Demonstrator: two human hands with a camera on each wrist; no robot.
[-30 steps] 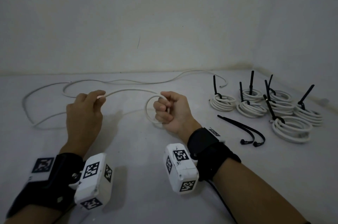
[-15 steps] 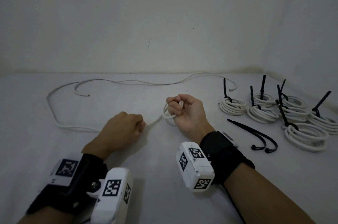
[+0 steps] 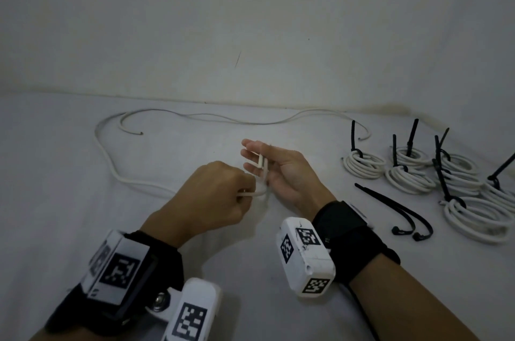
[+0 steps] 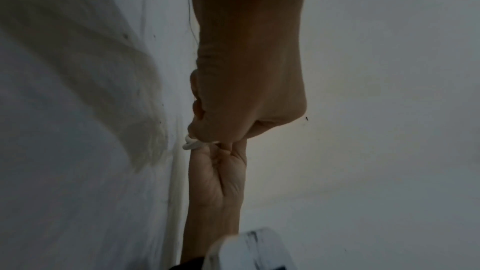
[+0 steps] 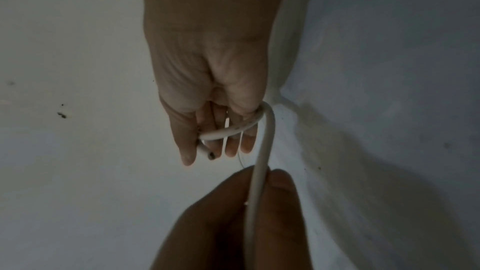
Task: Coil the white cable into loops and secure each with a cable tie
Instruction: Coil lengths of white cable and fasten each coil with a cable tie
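head view: the right hand (image 3: 281,173) has straight fingers (image 3: 252,155) with the white cable (image 3: 262,165) looped around them; just beside, the left hand (image 3: 211,198) pinches that cable, its slack trailing leftward.

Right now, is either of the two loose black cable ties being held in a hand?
No, both loose cable ties lie on the surface beside the right hand.

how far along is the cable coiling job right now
Done: several tied coils sit at the right. In hand: the left hand pinches the white cable, winding it around the right hand's straight fingers. Left: most cable lies loose; two spare cable ties are unused.
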